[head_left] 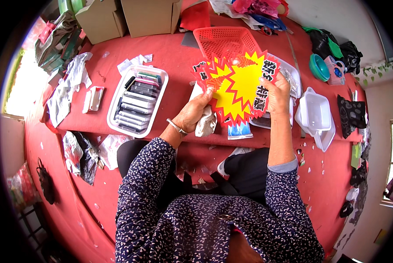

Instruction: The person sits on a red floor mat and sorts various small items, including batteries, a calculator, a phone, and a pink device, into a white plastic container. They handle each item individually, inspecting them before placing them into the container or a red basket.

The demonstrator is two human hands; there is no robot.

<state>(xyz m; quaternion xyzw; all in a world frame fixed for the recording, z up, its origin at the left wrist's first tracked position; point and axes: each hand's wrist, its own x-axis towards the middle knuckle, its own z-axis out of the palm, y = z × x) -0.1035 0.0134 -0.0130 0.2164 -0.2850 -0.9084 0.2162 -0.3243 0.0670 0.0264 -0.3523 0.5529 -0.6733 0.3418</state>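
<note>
I see a clear tray (pixel 158 100) left packed with dark flat items (pixel 135 105), an empty red basket (pixel 225 40) behind. Both my left hand (pixel 193 113) and right hand (pixel 276 94) pinch the starburst cards (pixel 238 85), fanned between them above the table (pixel 170 52)

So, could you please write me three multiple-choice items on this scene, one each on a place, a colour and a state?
1. Where is the red mesh basket?
A. On the red table, beyond the cards
B. On the floor
C. In the person's lap

2. What colour are the centres of the starburst cards?
A. Blue
B. Yellow
C. White

3. How are the cards held?
A. Lying flat, untouched
B. By one hand only
C. Fanned, in both hands

Answers: 1 A, it sits on the tabletop behind the cards. 2 B, yellow inside red edges. 3 C, the left hand and right hand grip opposite edges.
</note>
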